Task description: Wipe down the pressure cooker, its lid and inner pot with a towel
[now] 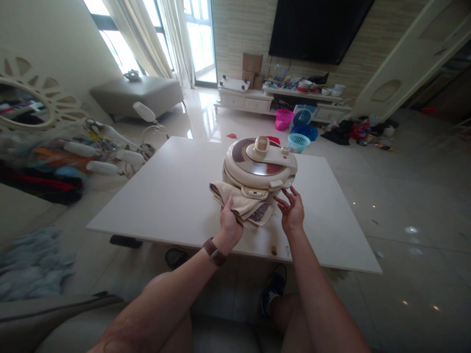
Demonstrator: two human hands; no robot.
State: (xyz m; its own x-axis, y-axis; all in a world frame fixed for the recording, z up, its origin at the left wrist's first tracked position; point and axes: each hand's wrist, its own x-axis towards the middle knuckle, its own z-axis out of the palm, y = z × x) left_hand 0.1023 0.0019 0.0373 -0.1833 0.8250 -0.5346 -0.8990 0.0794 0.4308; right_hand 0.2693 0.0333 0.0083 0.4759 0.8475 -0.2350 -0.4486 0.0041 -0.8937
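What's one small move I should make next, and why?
Perhaps steady the cooker with your right hand: it's open, close to the cooker's near right side, while your left hand holds a folded cloth against or just before the front. I can't tell whether your right hand already touches it.

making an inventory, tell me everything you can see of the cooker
The cooker is round and cream, plastic-looking, with a glossy, reflective panel in its lid. The lid is on, topped by a tan-faced knob; a smaller knob sits further right. A framed panel juts from the near side. It seems upright on the table, base mostly hidden. The left hand holds a cloth at its near side; the right hand is close by its right front, contact unclear.
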